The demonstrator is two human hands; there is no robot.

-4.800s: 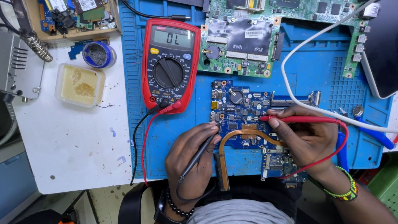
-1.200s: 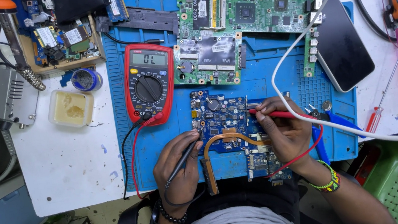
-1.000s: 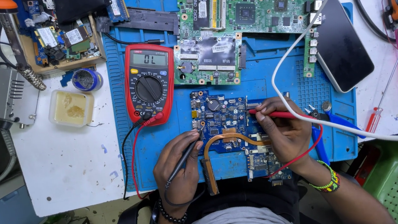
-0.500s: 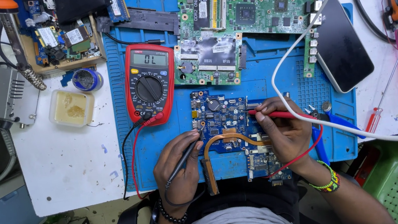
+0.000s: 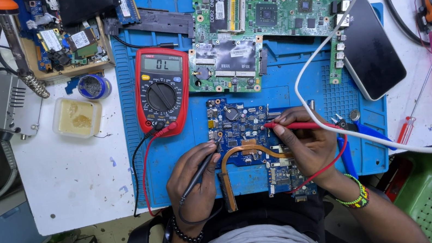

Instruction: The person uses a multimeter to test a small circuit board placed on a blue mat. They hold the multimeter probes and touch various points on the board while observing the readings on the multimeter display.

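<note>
Both hands are down on the small blue circuit board (image 5: 238, 127), which lies on the blue mat (image 5: 187, 158) near the table's front edge, just below the red multimeter (image 5: 160, 90). The left hand (image 5: 193, 182) has its fingers pinched pen-style round the black probe (image 5: 200, 173), long axis slanting up and right, tip at the board's left edge. The right hand (image 5: 306, 143) grips the red probe (image 5: 296, 125), fingers closed on its shaft, lying almost level and pointing left, tip at the board's right side. So the board sits between the two tips, each hand on its own flank, about equally near. A curved copper heat pipe (image 5: 239, 154) arcs over the lower board. Exactly which contacts the tips touch is too small to tell, and the board's bottom edge is hidden behind the hands and the person's body.
</note>
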